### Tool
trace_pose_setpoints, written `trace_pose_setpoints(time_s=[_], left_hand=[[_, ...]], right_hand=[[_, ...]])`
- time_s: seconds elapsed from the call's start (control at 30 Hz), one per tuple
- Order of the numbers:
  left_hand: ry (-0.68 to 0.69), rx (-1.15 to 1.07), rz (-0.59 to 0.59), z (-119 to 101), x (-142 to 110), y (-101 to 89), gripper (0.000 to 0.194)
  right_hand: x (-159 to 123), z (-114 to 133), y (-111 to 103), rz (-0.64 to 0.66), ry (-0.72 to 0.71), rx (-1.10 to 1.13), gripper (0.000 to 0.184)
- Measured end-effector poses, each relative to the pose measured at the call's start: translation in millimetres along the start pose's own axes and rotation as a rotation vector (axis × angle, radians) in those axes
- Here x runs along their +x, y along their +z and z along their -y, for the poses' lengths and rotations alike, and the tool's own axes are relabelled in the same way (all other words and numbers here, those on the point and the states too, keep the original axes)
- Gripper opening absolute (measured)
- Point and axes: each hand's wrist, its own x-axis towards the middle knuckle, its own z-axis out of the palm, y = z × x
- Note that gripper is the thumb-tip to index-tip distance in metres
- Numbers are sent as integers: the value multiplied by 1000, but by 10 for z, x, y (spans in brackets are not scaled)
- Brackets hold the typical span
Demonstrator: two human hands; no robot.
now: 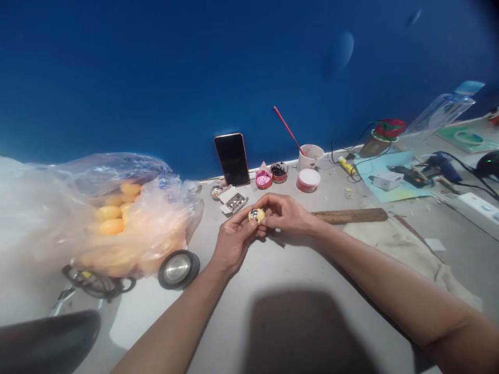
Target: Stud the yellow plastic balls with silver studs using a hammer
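A small yellow ball-like piece, partly covered with shiny silver bits (256, 215), is held up between both hands above the table. My left hand (236, 236) is closed around its left and lower side, with the thumb in front. The fingers of my right hand (286, 214) are closed at its right side, thumb and fingertips touching it. Just beyond my left hand stands an open white box (234, 201) of small silver pieces. A shiny silver ball (216, 192) sits beside that box. The underside of the yellow piece is hidden by my fingers.
A clear plastic bag (152, 208) of yellow egg-shaped pieces lies left, near a black-rimmed round metal object (178, 269). A phone (233, 160) leans on the blue wall. Pink (264, 179) and black tubs, a paper cup (311, 156) and a wooden handle (351, 215) are to the right.
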Motion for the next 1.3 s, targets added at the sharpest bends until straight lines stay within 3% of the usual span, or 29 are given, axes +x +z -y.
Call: trace_pose_setpoints(time_s=[0.6, 0.93, 1.3], left_hand=[[14, -34, 34, -11, -14, 23, 56], [7, -8, 71, -11, -17, -2, 56], [-13, -24, 91, -13, -23, -18, 57]], right_hand=[[-15, 12, 46, -48, 20, -5, 29], [4, -3, -24, 4, 60, 177, 28], [7, -1, -49, -2, 82, 199, 24]])
